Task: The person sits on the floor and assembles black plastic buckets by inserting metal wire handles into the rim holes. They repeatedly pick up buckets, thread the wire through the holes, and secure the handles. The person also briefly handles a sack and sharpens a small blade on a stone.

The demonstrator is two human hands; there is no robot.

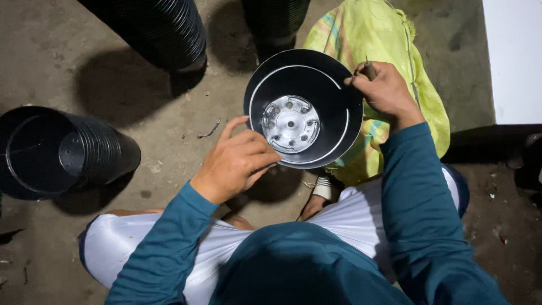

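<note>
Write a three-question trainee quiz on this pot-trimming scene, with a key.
1. True or false: the left hand steadies the round black plastic pot at its rim.
2. What does the right hand grip: (a) a thin pointed tool, (b) a brush?
3. Where does the stack of nested black pots lie: on the person's left or right?

Key: 1 true. 2 a, the thin pointed tool. 3 left, on the dirt floor.
</note>
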